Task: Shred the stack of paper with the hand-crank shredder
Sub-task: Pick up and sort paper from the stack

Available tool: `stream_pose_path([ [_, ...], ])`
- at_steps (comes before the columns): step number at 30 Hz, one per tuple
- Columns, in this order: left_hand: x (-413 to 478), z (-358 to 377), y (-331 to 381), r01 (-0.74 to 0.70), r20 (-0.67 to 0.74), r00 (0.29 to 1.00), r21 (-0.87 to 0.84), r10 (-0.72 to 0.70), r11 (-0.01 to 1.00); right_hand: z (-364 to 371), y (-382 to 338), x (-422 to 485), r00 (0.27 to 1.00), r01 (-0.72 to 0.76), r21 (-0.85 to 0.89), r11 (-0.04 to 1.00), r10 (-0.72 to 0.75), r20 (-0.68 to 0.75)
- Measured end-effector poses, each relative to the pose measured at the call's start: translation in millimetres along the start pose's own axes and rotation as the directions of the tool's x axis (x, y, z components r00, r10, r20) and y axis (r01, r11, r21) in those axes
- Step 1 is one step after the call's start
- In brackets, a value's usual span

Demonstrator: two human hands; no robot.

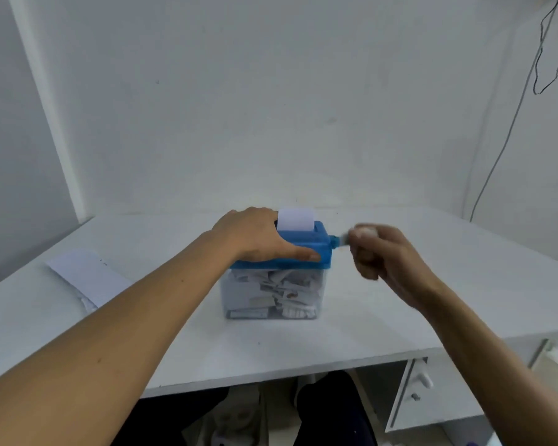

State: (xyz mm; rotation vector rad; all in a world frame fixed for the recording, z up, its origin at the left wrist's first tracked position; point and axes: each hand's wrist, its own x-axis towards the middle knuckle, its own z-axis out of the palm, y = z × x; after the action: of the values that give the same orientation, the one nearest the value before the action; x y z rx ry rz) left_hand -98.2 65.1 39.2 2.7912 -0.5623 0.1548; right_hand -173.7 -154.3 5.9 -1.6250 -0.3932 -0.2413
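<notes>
The thumb of the left hand lies pressed along the near face of the blue shredder, with the other fingers curled over its far edge, clamping the top; the right hand, blurred, has its fingers closed round the crank at the shredder's right end; a white sheet stands upright in the slot; below, the clear bin holds shreds; the shredder sits mid-desk; the stack of paper lies well to its left.
</notes>
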Motion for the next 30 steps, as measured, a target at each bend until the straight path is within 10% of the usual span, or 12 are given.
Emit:
stream_pose_path([
  [16, -5, 3, 1, -0.033, -0.026, 0.999, 0.004, 0.033, 0.999, 6, 45, 89, 0.902, -0.159, -0.179, 0.971, 0.069, -0.427],
  [30, -4, 4, 2, 0.007, -0.028, 1.0, 0.041, -0.006, 0.999, 24, 75, 7, 0.882, -0.44, -0.375, 0.816, 0.316, -0.349],
])
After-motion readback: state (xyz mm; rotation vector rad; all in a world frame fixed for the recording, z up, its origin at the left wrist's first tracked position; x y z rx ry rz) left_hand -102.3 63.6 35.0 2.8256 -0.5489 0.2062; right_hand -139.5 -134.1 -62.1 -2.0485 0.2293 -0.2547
